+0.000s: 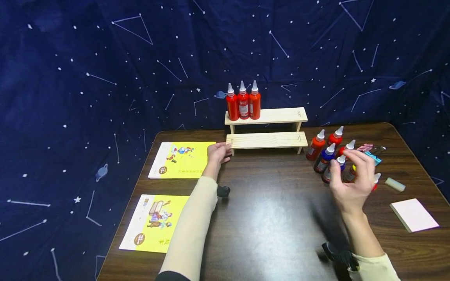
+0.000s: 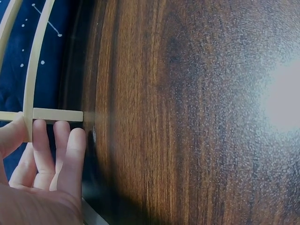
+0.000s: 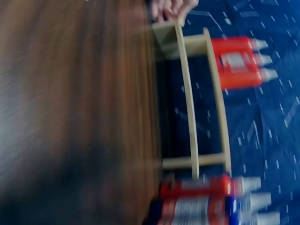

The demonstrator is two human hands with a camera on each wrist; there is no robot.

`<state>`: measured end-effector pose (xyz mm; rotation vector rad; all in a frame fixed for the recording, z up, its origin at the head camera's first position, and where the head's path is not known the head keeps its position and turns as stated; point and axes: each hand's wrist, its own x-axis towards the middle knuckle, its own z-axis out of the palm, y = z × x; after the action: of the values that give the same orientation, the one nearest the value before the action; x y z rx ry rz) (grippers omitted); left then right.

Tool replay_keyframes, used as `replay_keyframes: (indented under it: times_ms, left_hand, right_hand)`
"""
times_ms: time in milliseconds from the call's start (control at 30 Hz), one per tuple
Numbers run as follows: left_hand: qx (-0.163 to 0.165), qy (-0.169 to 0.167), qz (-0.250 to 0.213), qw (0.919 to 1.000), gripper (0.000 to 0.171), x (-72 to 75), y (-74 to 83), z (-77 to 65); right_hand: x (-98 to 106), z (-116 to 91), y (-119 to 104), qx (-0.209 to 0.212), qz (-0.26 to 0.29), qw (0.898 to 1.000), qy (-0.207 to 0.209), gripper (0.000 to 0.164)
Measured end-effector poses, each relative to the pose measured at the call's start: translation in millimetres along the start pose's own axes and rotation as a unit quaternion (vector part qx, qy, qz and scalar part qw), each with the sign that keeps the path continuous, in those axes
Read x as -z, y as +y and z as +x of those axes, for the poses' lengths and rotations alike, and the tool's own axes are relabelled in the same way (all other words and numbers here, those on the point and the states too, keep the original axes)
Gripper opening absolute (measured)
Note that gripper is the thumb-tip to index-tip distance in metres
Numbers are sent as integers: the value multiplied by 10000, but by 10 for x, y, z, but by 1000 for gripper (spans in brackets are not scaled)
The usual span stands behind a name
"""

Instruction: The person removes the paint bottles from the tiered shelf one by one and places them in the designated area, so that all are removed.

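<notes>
Pinching the wooden stand [image 1: 267,139] at its lower left end, my left hand [image 1: 218,153] has thumb above, fingers below. My right hand [image 1: 354,185] curves, thumb and fingers spread apart, near the clustered bottles [image 1: 322,161].

In front of the wooden shelf [image 1: 267,140], passage is free; just right of it, clustered bottles [image 1: 323,160] stand in the way.
</notes>
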<state>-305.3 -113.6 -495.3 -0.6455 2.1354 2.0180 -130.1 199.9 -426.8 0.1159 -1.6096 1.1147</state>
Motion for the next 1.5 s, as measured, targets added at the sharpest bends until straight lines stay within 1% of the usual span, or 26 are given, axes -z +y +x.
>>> replay_keyframes:
  times_ms: [100, 133, 200, 267, 367, 433, 500, 600, 700, 767, 867, 1000, 1067, 1167, 1267, 1500]
  left_hand:
    - [-10, 56, 15, 10000, 31, 6, 0, -3]
    - [-24, 89, 21, 10000, 31, 7, 1, -5]
    - [-58, 119, 16, 9999, 30, 6, 4, -10]
    - [-81, 112, -3, 9999, 30, 1, 8, -14]
    - [-75, 75, -36, 9999, 30, -10, 15, -24]
    - [-65, 86, -31, 9999, 30, -15, 17, -28]
    - [-78, 140, -10, 9999, 30, -18, 20, -27]
    - [-86, 202, 35, 9998, 29, -25, 18, -20]
    - [-83, 222, 98, 9997, 29, -30, 20, -13]
    - [-94, 240, 128, 9996, 28, -32, 24, -11]
    - [-99, 273, 160, 9994, 29, -30, 30, -12]
    - [-28, 224, 126, 9997, 29, -15, 27, -30]
    - [-3, 189, 125, 9997, 29, -14, 28, -37]
    - [11, 179, 130, 9998, 29, -14, 29, -35]
    - [6, 166, 96, 9998, 28, -15, 31, -27]
    - [11, 157, 19, 9999, 28, -3, 18, -14]
  right_hand:
    - [-344, 44, 73, 53, 211, 9966, -794, 28]
    - [-459, 51, 120, 16, 208, 9933, -1133, 29]
    - [-690, 65, 233, -112, 118, 9830, -1827, 33]
    - [-913, 90, 336, -284, -136, 9681, -2485, 38]
    - [-1209, 152, 473, -592, -570, 9400, -3310, 45]
    - [-1379, 210, 563, -734, -784, 9229, -3697, 49]
    - [-1530, 280, 650, -778, -941, 9105, -3950, 52]
    - [-1697, 396, 714, -704, -1034, 8985, -4208, 55]
    - [-1823, 500, 689, -607, -1051, 8883, -4430, 61]
    - [-1910, 557, 662, -656, -1045, 8817, -4554, 66]
    - [-2040, 619, 650, -939, -1027, 8734, -4666, 72]
    - [-2167, 663, 667, -1502, -936, 8602, -4782, 76]
    - [-2203, 678, 666, -1782, -790, 8551, -4803, 76]
    - [-2265, 682, 640, -2135, -432, 8531, -4741, 76]
    - [-2328, 671, 594, -2307, -224, 8563, -4616, 73]
    - [-2394, 626, 541, -2254, -464, 8657, -4445, 50]
